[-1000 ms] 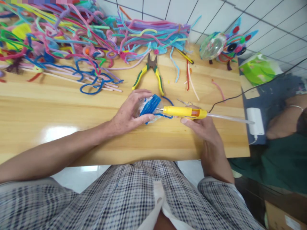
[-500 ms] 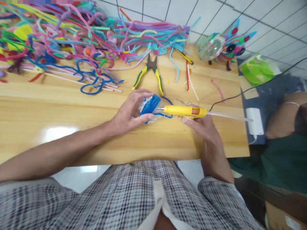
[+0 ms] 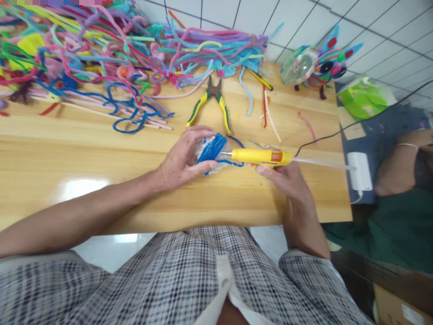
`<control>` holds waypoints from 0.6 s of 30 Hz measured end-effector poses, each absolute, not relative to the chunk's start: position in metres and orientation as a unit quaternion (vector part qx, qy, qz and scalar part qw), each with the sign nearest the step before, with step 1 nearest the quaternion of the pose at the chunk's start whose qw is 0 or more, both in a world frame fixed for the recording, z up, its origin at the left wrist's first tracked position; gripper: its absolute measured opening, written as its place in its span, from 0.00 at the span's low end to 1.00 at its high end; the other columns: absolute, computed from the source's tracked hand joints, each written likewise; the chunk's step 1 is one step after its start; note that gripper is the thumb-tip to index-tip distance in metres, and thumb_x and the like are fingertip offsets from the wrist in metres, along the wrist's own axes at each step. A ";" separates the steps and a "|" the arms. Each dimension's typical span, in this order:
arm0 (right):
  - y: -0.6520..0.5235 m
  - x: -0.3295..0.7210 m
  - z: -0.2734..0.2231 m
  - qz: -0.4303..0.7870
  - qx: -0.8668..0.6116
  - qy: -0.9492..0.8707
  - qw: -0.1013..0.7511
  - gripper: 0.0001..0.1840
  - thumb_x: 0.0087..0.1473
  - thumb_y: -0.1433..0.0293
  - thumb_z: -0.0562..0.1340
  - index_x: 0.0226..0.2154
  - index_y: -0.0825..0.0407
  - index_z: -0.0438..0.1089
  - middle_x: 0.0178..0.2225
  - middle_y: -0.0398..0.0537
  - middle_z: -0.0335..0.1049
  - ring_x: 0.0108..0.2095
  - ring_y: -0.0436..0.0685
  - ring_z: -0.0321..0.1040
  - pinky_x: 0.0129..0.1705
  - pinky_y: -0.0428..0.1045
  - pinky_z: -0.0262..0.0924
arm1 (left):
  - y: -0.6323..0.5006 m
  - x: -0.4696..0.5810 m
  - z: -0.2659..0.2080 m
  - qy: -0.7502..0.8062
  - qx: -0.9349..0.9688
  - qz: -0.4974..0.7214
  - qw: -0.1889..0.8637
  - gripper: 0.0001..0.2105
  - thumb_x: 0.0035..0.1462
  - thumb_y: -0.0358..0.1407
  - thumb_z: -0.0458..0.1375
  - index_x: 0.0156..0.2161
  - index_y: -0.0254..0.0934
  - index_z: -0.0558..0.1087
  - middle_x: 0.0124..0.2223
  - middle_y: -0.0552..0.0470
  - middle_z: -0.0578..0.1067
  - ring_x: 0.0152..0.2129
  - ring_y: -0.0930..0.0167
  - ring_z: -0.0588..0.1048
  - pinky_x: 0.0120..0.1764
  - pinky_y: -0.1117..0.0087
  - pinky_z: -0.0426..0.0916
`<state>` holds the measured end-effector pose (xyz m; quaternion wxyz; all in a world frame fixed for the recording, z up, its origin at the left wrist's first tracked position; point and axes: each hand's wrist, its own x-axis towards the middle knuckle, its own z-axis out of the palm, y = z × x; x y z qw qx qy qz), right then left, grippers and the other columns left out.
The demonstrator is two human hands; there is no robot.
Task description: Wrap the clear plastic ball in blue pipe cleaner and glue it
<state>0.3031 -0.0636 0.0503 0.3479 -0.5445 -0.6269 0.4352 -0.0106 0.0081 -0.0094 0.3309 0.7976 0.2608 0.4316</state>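
Observation:
My left hand (image 3: 182,158) is closed around a clear plastic bottle piece (image 3: 200,151) partly covered with rows of blue pipe cleaner (image 3: 213,148). A loose blue end trails off to the right of it. My right hand (image 3: 284,178) grips a yellow hot glue gun (image 3: 257,156), with a clear glue stick (image 3: 321,163) protruding from its back. The gun's metal nozzle points left and is at the blue rows; whether it touches them I cannot tell. Just beyond my hands lie pliers (image 3: 214,90) with yellow and green handles, jaws apart.
Tangled pipe cleaners (image 3: 101,58) fill the table's back left, with a bundle (image 3: 219,49) beside them. A decorated bottle figure (image 3: 328,67) stands at the back right. A black cable (image 3: 324,137) runs to the right, near a white device (image 3: 359,171) and another person's arm (image 3: 395,167).
Hardly anything differs. Both hands, the glue gun and the blue-wrapped piece stay in almost the same place.

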 end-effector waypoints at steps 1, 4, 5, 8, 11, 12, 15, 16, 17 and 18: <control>-0.064 0.303 0.050 0.439 -0.547 -0.623 0.348 0.19 0.60 0.48 0.76 0.38 0.46 0.84 0.41 0.48 0.84 0.43 0.61 0.80 0.46 0.57 0.77 | 0.008 -0.011 -0.009 0.263 0.799 0.428 0.330 0.31 0.68 0.54 0.69 0.69 0.45 0.69 0.67 0.38 0.77 0.65 0.54 0.77 0.68 0.47 0.73; -0.063 0.304 0.048 0.438 -0.546 -0.617 0.360 0.20 0.60 0.46 0.76 0.39 0.46 0.84 0.42 0.49 0.86 0.44 0.62 0.82 0.49 0.58 0.79 | 0.009 -0.011 -0.010 0.274 0.803 0.418 0.325 0.32 0.69 0.55 0.68 0.69 0.44 0.69 0.67 0.38 0.77 0.65 0.54 0.76 0.68 0.47 0.73; -0.062 0.304 0.047 0.434 -0.546 -0.617 0.365 0.21 0.60 0.46 0.75 0.39 0.46 0.85 0.43 0.49 0.87 0.45 0.62 0.82 0.50 0.58 0.79 | 0.009 -0.011 -0.010 0.273 0.803 0.419 0.323 0.31 0.69 0.55 0.68 0.70 0.44 0.69 0.67 0.38 0.76 0.65 0.55 0.76 0.68 0.47 0.73; -0.062 0.303 0.047 0.433 -0.550 -0.614 0.364 0.19 0.60 0.47 0.75 0.40 0.45 0.85 0.44 0.49 0.87 0.47 0.63 0.83 0.52 0.59 0.79 | 0.010 -0.012 -0.011 0.250 0.808 0.433 0.313 0.32 0.69 0.53 0.70 0.70 0.45 0.67 0.67 0.38 0.76 0.65 0.55 0.77 0.67 0.47 0.74; -0.062 0.301 0.049 0.447 -0.548 -0.614 0.352 0.18 0.61 0.49 0.75 0.40 0.45 0.85 0.43 0.49 0.87 0.46 0.63 0.83 0.52 0.59 0.79 | 0.010 -0.012 -0.011 0.248 0.811 0.428 0.312 0.32 0.69 0.53 0.70 0.70 0.44 0.67 0.67 0.37 0.76 0.65 0.54 0.77 0.67 0.47 0.74; -0.062 0.301 0.049 0.447 -0.545 -0.616 0.351 0.18 0.61 0.48 0.75 0.39 0.45 0.85 0.42 0.49 0.86 0.46 0.63 0.82 0.52 0.59 0.79 | 0.010 -0.012 -0.011 0.254 0.811 0.423 0.314 0.32 0.69 0.53 0.69 0.70 0.44 0.68 0.67 0.37 0.76 0.65 0.54 0.77 0.67 0.47 0.74; -0.062 0.299 0.051 0.443 -0.541 -0.623 0.352 0.19 0.61 0.47 0.75 0.38 0.45 0.84 0.42 0.49 0.85 0.45 0.62 0.81 0.51 0.59 0.78 | 0.009 -0.012 -0.010 0.261 0.809 0.419 0.319 0.31 0.70 0.53 0.69 0.70 0.43 0.68 0.67 0.37 0.76 0.66 0.54 0.76 0.68 0.47 0.73; -0.062 0.298 0.052 0.444 -0.540 -0.623 0.351 0.19 0.61 0.47 0.75 0.38 0.45 0.84 0.42 0.49 0.85 0.45 0.62 0.81 0.51 0.59 0.78 | 0.009 -0.012 -0.009 0.260 0.809 0.421 0.318 0.31 0.70 0.53 0.69 0.70 0.43 0.68 0.67 0.37 0.76 0.66 0.54 0.76 0.68 0.47 0.73; -0.062 0.298 0.052 0.447 -0.540 -0.622 0.349 0.20 0.61 0.47 0.75 0.38 0.45 0.84 0.42 0.49 0.85 0.45 0.62 0.81 0.50 0.59 0.78 | 0.009 -0.012 -0.009 0.259 0.809 0.422 0.318 0.31 0.70 0.53 0.69 0.70 0.43 0.68 0.67 0.37 0.76 0.65 0.54 0.76 0.68 0.47 0.73; -0.062 0.298 0.052 0.451 -0.540 -0.620 0.347 0.20 0.60 0.47 0.75 0.38 0.45 0.84 0.42 0.49 0.85 0.44 0.62 0.81 0.49 0.59 0.78 | 0.009 -0.012 -0.009 0.260 0.809 0.420 0.317 0.31 0.70 0.53 0.68 0.70 0.43 0.68 0.67 0.37 0.76 0.65 0.54 0.76 0.68 0.47 0.73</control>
